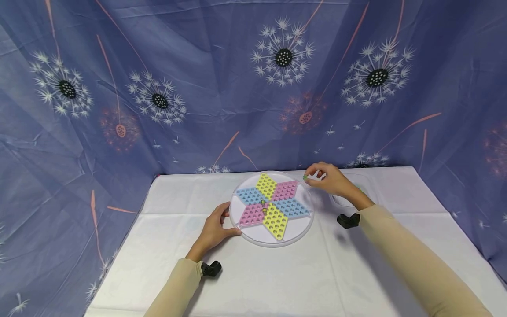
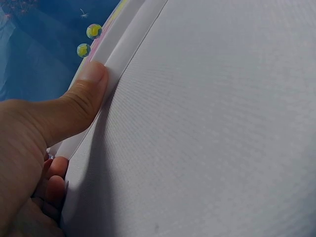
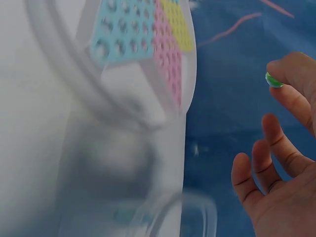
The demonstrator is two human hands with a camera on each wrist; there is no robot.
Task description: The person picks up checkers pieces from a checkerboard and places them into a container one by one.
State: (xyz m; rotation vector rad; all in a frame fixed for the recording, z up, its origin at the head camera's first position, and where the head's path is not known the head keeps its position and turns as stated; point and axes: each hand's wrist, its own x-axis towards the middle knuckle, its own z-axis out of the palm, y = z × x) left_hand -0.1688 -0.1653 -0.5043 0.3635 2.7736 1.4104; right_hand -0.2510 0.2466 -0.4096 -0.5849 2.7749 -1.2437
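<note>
A round white Chinese checkers board with a star of yellow, pink and blue hole fields lies on the table. Along its left rim, my left hand holds the board, thumb on the edge and fingers farther back. Two clear marbles with yellow-green swirls sit near the star's middle; one marble shows beyond the thumb in the left wrist view. My right hand is raised at the board's back right. It pinches a green marble between thumb and index finger, the other fingers spread loosely.
Under the right forearm stands a clear plastic container with something green inside, partly hidden by the arm. A white cloth covers the table. Behind it hangs a blue curtain with dandelion prints.
</note>
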